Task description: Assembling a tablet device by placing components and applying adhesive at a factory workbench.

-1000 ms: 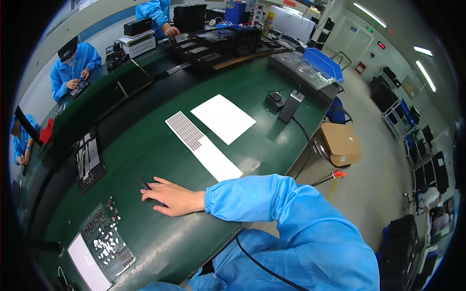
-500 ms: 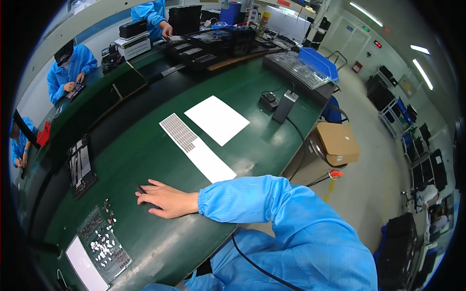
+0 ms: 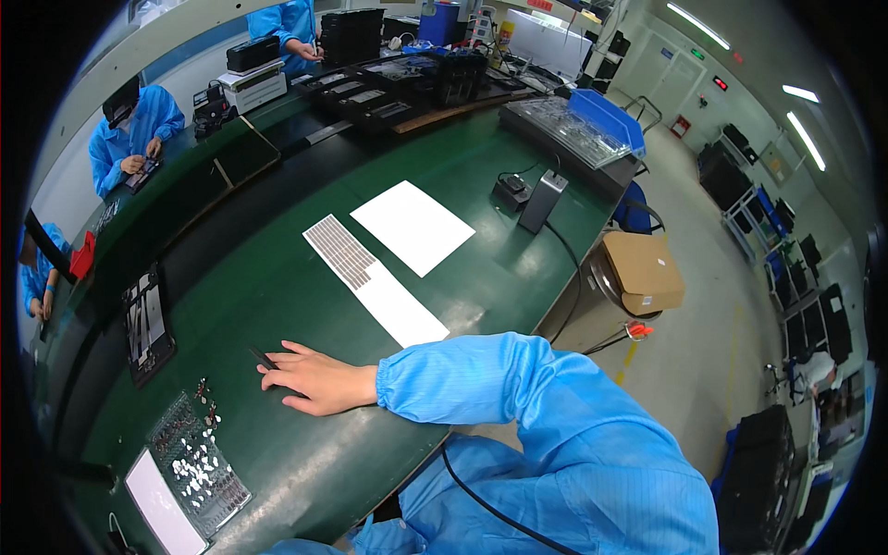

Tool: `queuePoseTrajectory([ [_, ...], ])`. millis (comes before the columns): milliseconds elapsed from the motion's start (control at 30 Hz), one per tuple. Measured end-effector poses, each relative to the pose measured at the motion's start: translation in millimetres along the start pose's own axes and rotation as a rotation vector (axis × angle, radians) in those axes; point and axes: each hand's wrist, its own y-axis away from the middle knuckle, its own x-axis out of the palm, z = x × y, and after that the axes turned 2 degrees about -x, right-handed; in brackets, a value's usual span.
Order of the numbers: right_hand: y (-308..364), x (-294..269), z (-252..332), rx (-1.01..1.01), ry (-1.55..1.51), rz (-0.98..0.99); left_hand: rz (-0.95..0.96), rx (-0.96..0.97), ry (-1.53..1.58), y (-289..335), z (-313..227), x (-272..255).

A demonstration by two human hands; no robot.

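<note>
You wear a bright blue, finely striped cleanroom smock point(image 3: 573, 444) of thin, smooth fabric, its long sleeve creased into soft folds. The sleeve ends in a gathered elastic cuff point(image 3: 393, 384) at your wrist, leaving your bare right hand point(image 3: 310, 377) ungloved. A thin black cable point(image 3: 499, 513) runs across the smock's front.

The right hand point(image 3: 314, 377) hides most of a thin dark tool point(image 3: 263, 358).

Thin dark tool point(image 3: 263, 358), perhaps tweezers, flat on green bench, at fingertips.
</note>
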Motion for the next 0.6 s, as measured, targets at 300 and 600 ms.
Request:
queuePoseTrajectory([
  [300,3,-7,-2,-0.014,0.048,0.029,0.156,0.020,0.044,-22,2,-1],
  [600,1,-10,8,-0.049,0.039,0.062,0.626,-0.975,0.079,-12,22,39],
])
